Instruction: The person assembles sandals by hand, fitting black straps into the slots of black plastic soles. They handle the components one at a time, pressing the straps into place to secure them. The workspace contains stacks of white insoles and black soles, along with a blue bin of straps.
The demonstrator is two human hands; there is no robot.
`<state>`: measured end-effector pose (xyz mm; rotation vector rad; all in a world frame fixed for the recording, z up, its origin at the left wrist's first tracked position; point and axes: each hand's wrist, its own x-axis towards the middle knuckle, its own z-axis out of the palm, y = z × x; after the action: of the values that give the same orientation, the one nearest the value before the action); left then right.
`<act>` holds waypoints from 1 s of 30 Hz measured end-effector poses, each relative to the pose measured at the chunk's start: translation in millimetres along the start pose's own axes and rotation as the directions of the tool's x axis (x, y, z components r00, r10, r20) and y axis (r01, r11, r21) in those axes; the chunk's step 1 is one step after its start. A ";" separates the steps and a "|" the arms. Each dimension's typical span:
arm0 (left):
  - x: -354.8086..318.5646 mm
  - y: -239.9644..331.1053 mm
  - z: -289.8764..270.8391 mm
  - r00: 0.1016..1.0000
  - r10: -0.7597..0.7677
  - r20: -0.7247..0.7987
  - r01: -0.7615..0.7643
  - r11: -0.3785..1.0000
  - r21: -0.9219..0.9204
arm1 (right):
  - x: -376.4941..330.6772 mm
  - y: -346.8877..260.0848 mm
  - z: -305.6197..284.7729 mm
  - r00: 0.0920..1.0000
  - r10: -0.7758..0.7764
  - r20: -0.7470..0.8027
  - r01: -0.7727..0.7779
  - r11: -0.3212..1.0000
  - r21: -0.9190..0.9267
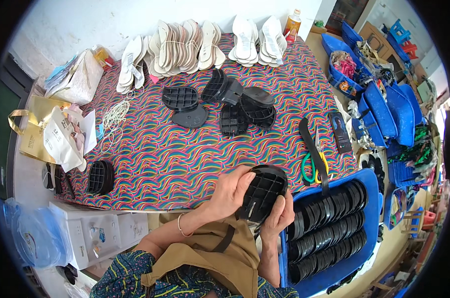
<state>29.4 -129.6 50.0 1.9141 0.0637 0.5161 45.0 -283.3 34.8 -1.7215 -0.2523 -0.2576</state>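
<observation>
Between my two hands, just over the table's front edge, is a black shoe heel piece [262, 191] with its hollow gridded side facing up. My left hand [231, 191] is closed on its left side, thumb at the upper edge. Gripping the lower right side is my right hand [280, 214]. Farther back on the table lie several loose black heel pieces, some grid side up [180, 98], others smooth side up [190, 116]. At my right, a blue crate [373, 198] holds rows of stacked black heel pieces [324, 233].
Bundled insoles [178, 47] stand along the wall beside a bottle [293, 25]. Scissors [315, 169], a black strip [312, 146] and a phone [339, 133] lie at the right. Leftward are loose cords [114, 121], a small heel stack [101, 177] and a gold bag [36, 129].
</observation>
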 end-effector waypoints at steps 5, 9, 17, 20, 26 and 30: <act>1.0 6.6 -6.0 1.000 -0.026 -0.009 0.026 1.000 -0.010 | -0.4 -0.5 -2.1 0.999 0.019 0.046 -0.019 1.000 0.008; 11.1 11.7 -12.2 0.999 -0.048 0.020 0.051 0.991 -0.127 | 1.9 -1.8 -4.1 0.998 0.012 0.065 -0.012 1.000 0.000; 3.2 2.7 -10.3 0.994 0.003 0.105 -0.014 0.995 0.103 | -2.3 8.1 -8.5 0.996 0.010 0.093 -0.004 0.998 -0.067; 2.8 9.0 -10.4 0.991 -0.090 0.103 0.108 0.977 -0.186 | -1.0 2.1 -4.4 0.997 0.020 0.073 -0.017 0.999 -0.040; -2.9 6.9 -16.1 0.954 -0.223 0.201 0.293 0.842 -0.453 | -2.7 -9.6 -2.6 0.932 0.274 0.239 -0.308 0.944 0.118; 5.9 14.7 -35.6 0.940 -0.188 0.286 0.313 0.808 -0.499 | 17.6 1.2 -24.4 0.860 0.078 0.504 -0.046 0.996 -0.075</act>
<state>18.2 -102.8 76.0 1.3643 0.0220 0.1089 61.3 -307.2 43.0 -1.8318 -0.5788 0.2496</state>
